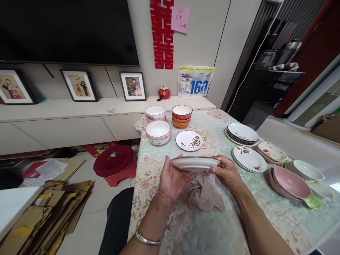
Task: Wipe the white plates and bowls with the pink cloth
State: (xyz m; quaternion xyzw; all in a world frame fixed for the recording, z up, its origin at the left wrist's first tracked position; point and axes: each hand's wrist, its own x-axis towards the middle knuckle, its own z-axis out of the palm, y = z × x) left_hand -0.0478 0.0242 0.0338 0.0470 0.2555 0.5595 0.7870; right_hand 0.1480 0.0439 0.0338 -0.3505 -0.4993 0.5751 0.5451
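I hold the plate [195,164] above the desk [204,232], turned nearly edge-on to me — the fingers of my left hand [171,182] spread beneath one side to bear it, those of my right hand [227,174] pinch the far rim to steady it. The crumpled cloth [204,194] lies below, perhaps touching its underside. Nested, the red-rimmed bowls [158,131] take less room

Left hand [174,182] palm up, right hand [227,174] pinching, its fingers partly hidden; forearms converge.

White dark-rimmed plate [195,163], tilted nearly edge-on, raised above crumpled cloth [205,194]
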